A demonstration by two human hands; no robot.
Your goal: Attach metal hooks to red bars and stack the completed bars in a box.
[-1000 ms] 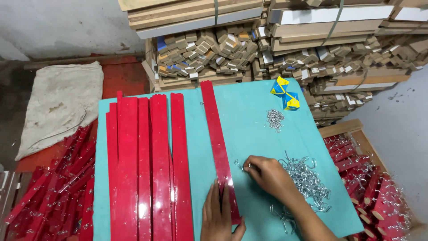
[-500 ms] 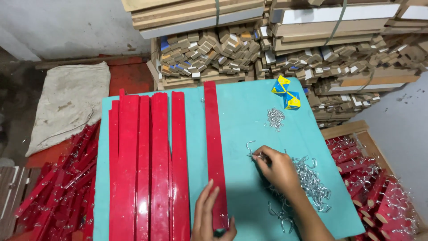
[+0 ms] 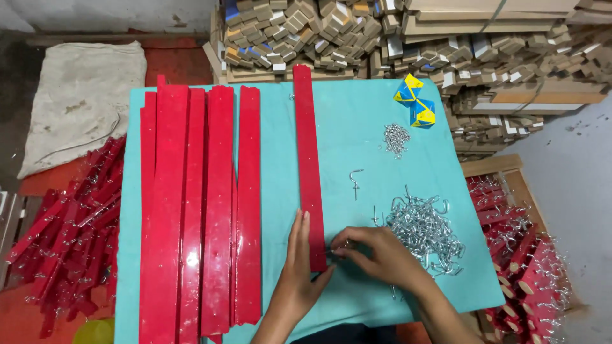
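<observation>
Left hand [image 3: 298,267] lies flat, fingers together, pinning the long glossy red strip [image 3: 308,162] on the teal cloth [image 3: 363,137], while right hand [image 3: 376,255] pinches a small metal hook [image 3: 336,250] at its edge — best kept square.

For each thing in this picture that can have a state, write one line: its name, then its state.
Single red strip: flat on the teal cloth, apart from the stack.
Stacked red strips: side by side, overlapping.
Left hand: flat, pressing on the single strip's near end.
Right hand: fingers pinched at the strip's edge, on something small.
Hook pile: loose, tangled heap.
Lone hook: lying apart.
Sack: crumpled on the floor.
</observation>
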